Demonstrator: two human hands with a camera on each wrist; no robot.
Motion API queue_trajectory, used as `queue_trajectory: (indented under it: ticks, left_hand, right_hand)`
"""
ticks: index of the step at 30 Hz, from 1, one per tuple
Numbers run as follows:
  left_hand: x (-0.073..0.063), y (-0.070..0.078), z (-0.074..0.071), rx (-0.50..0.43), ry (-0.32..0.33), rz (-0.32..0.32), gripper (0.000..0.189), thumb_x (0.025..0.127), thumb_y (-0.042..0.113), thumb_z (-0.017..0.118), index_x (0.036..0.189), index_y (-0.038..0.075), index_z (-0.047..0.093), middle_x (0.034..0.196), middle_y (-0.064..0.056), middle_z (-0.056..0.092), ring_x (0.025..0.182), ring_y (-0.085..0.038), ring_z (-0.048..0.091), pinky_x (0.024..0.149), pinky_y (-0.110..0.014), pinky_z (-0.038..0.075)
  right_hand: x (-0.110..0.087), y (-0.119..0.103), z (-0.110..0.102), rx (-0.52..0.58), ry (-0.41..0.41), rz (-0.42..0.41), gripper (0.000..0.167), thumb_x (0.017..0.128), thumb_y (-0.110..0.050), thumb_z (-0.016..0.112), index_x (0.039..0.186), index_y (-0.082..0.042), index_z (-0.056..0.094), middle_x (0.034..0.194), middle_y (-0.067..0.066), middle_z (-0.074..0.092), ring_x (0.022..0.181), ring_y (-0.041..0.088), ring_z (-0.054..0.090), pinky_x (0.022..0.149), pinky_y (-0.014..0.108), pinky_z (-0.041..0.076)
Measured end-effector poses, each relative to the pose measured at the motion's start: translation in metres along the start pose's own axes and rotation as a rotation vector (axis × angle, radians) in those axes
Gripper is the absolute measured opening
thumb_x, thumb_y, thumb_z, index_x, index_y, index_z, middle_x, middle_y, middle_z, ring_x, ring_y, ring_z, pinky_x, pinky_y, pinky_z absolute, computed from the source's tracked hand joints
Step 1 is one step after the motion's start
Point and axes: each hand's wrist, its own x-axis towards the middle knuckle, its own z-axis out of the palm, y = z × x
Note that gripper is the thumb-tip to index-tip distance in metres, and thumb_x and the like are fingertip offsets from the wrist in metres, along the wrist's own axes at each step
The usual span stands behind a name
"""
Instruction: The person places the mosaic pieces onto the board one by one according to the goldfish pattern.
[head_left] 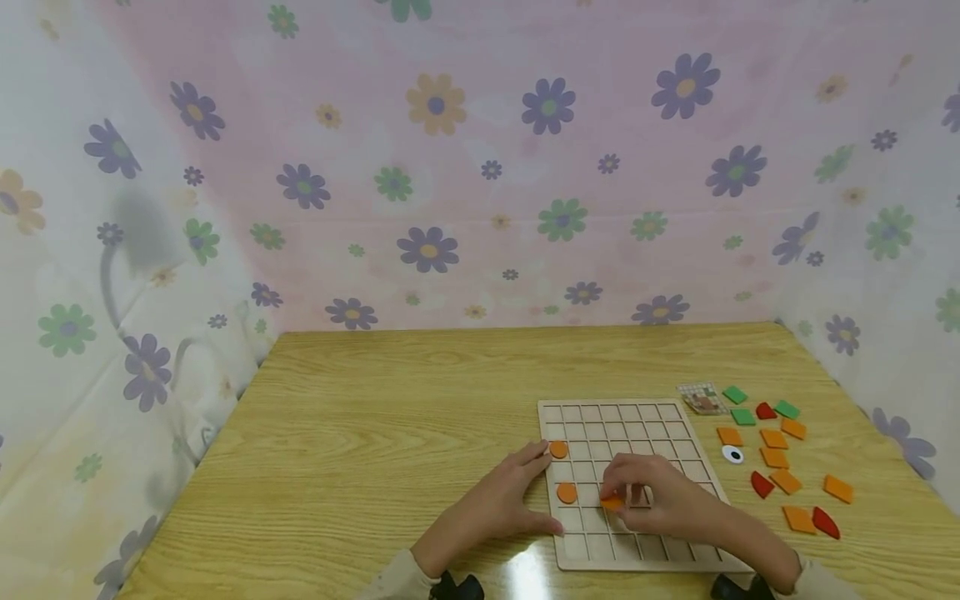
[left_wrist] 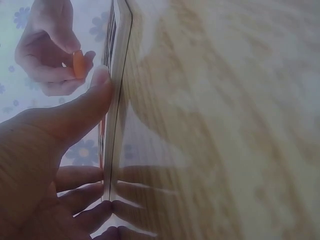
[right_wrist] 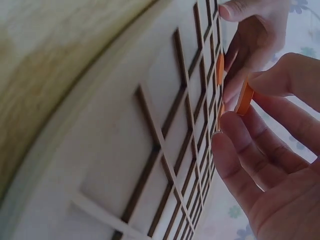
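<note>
A wooden grid board lies on the table, with two round orange tiles in its left column. My left hand rests along the board's left edge, fingers extended and thumb touching the frame near the front corner. Over the board, my right hand pinches a thin orange tile between thumb and fingers. That tile is held tilted, a little off the grid in the right wrist view. Its full outline is partly hidden by my fingers.
Right of the board lie several orange square tiles, red pieces, green squares and a white eye piece. A small patterned card sits by the board's far right corner. Flowered cloth surrounds the wooden table.
</note>
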Motion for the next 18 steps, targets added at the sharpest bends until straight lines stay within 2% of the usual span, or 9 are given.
queue_trajectory:
  ticks: [5, 9, 12, 18]
  left_hand:
    - [-0.001, -0.001, 0.000, -0.001, 0.003, 0.003, 0.093, 0.073, 0.057, 0.072, 0.146, 0.011, 0.038, 0.155, 0.001, 0.024, 0.141, -0.023, 0.023, 0.107, -0.040, 0.033]
    - [-0.001, -0.001, -0.001, -0.003, 0.009, 0.014, 0.092, 0.074, 0.055, 0.073, 0.145, 0.009, 0.039, 0.154, -0.001, 0.025, 0.141, -0.024, 0.023, 0.108, -0.040, 0.033]
    - [-0.001, -0.001, 0.000, 0.000, 0.017, 0.026, 0.091, 0.074, 0.054, 0.073, 0.145, 0.008, 0.039, 0.154, -0.002, 0.026, 0.141, -0.025, 0.023, 0.108, -0.040, 0.033]
    - [0.000, -0.002, 0.001, -0.001, 0.016, 0.023, 0.092, 0.074, 0.056, 0.072, 0.145, 0.009, 0.039, 0.154, -0.001, 0.025, 0.141, -0.024, 0.023, 0.107, -0.040, 0.034]
  right_hand:
    - [0.006, -0.003, 0.011, -0.020, -0.016, -0.051, 0.024, 0.079, 0.003, 0.071, 0.090, -0.018, 0.068, 0.091, -0.007, 0.062, 0.068, 0.005, 0.052, 0.052, 0.018, 0.046]
    - [0.008, -0.006, 0.019, -0.058, -0.029, -0.081, 0.028, 0.075, 0.007, 0.070, 0.088, -0.018, 0.068, 0.092, -0.007, 0.060, 0.071, 0.002, 0.050, 0.056, 0.016, 0.045]
    - [0.008, -0.006, 0.023, -0.088, -0.037, -0.074, 0.032, 0.072, 0.009, 0.069, 0.087, -0.019, 0.067, 0.094, -0.007, 0.060, 0.075, 0.002, 0.051, 0.059, 0.017, 0.046]
    - [0.007, -0.008, 0.023, -0.110, -0.061, -0.036, 0.024, 0.078, 0.002, 0.072, 0.088, -0.020, 0.068, 0.096, -0.007, 0.058, 0.073, 0.002, 0.049, 0.057, 0.015, 0.045]
